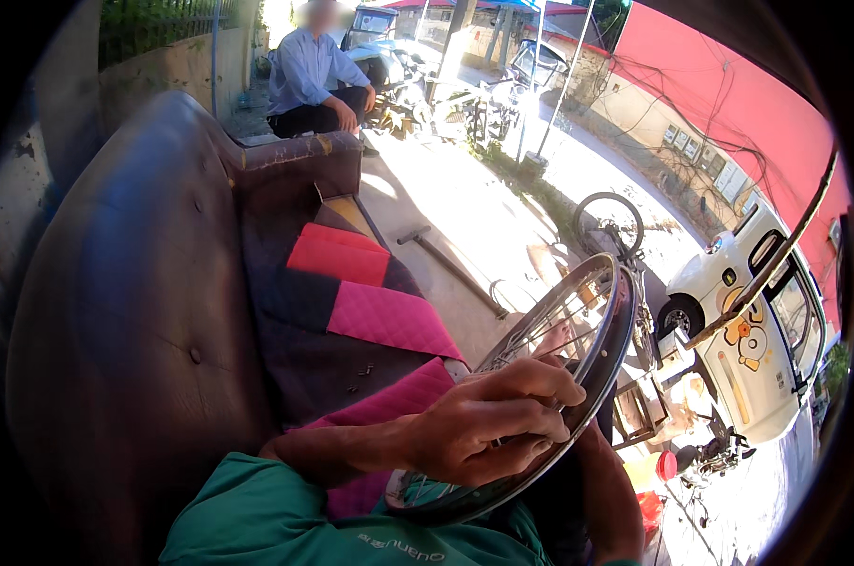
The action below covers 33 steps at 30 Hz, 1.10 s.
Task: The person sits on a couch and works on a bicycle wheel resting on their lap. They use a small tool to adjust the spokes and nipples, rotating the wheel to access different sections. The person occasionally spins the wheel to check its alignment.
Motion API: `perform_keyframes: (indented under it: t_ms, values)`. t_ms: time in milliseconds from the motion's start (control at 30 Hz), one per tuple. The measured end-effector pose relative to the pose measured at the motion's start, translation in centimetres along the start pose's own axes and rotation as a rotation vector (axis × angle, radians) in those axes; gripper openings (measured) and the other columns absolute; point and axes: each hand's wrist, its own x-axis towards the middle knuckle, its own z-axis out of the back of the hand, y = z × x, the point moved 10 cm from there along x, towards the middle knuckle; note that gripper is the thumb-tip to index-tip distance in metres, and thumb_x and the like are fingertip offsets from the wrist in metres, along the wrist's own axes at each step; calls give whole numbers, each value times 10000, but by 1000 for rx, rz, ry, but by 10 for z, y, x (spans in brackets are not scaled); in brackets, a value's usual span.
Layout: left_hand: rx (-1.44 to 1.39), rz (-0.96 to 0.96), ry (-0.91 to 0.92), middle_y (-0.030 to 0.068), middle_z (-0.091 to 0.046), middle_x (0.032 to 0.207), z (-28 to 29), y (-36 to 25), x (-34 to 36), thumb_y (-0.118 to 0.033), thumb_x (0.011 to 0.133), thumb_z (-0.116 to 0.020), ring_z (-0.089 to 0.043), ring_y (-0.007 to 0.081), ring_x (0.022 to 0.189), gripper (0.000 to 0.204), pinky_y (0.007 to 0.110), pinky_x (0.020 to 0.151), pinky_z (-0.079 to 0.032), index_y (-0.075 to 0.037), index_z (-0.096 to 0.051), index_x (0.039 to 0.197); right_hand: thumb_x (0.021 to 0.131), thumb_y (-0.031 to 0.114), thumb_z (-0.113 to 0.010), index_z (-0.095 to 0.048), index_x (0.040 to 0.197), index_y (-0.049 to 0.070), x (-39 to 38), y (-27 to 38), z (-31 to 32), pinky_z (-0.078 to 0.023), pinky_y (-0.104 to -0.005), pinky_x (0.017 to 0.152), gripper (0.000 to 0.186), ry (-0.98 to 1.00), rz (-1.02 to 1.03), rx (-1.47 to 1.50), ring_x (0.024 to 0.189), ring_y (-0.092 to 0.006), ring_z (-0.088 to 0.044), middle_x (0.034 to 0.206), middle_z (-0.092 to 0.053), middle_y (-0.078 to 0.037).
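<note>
At far left the brown sofa (130, 311) carries pink cloth (394, 319), with small bits (364, 374) on its dark seat and a bar (455, 274) on the ground beyond; rightward of these the left hand (507, 423) meets the wheel (604, 382), which tilts in front of the person, its long axis running from lower left to upper right. The left fingers are bent together against the wheel's near side, though whether they clamp it I cannot tell. The wheel stands between that nearer hand and the right forearm (611, 495), blocking the view of the right hand, whose grip I cannot make out. Further right, well apart, come a jar (646, 471) and the white van (755, 377)
</note>
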Motion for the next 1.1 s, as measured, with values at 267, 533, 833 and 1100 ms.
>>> perform_keyframes:
  t_ms: [267, 533, 833, 1100]
  values:
    - [18, -27, -2, 189, -536, 1292, -5, 0, 2, 29, 830, -595, -600, 303, 1139, 226, 387, 926, -495, 16, -678, 1040, 916, 224, -669, -655, 1136, 53, -6, -8, 1, -523, -372, 808, 279, -2, -47, 46, 951, -243, -648, 1072, -653, -93]
    - [13, -25, -5, 189, -531, 1279, -8, 3, -1, 32, 833, -598, -615, 261, 1021, 228, 364, 826, -509, 15, -674, 1047, 919, 218, -664, -656, 1119, 51, -10, -15, 0, -527, -360, 768, 261, -18, -68, 77, 907, -234, -653, 1034, -656, -89]
    - [0, -61, -4, 198, -523, 1288, -11, -2, 2, 32, 861, -593, -627, 267, 1023, 210, 366, 842, -508, 19, -660, 1060, 922, 212, -659, -658, 1100, 49, -7, -24, -5, -530, -347, 723, 242, -20, -84, 122, 857, -224, -658, 991, -660, -85]
    - [-58, 2, 33, 204, -514, 1289, -14, 3, 0, 55, 866, -591, -620, 265, 1053, 206, 354, 857, -516, 22, -644, 1061, 924, 206, -654, -659, 1084, 48, -3, -30, -15, -534, -336, 684, 225, -21, -99, 186, 813, -215, -663, 953, -663, -81]
